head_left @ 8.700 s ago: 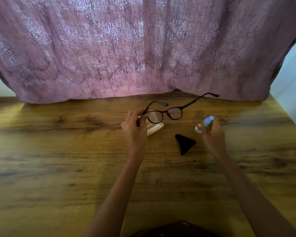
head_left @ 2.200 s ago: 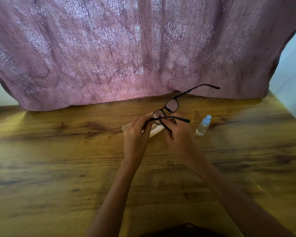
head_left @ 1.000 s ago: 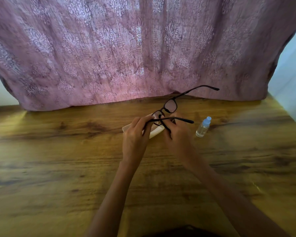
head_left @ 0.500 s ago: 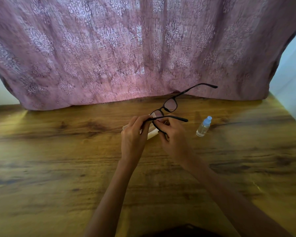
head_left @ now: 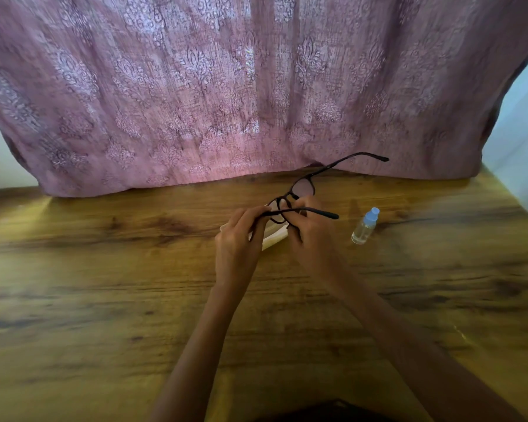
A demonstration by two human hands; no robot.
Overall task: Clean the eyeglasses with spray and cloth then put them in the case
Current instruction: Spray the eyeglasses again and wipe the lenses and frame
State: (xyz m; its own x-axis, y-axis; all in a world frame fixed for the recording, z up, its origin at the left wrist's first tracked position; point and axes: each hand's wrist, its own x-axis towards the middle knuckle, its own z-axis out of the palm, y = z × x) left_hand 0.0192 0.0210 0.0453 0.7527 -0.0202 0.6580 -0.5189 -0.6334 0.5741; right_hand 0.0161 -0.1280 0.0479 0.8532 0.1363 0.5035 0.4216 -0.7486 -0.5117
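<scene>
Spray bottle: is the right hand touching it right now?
Apart. Head view shows bare table between the spray bottle and the right hand, which pinches the glasses.

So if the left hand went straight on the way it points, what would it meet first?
Likely the pale case just beyond the left hand, though depth is unclear; past that, the curtain.

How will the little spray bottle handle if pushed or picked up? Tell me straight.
The spray bottle stands upright on a narrow base on the wooden table, so a sideways push would likely tip it. It looks round, so it may then roll. Small and clear, it is probably light.
</scene>
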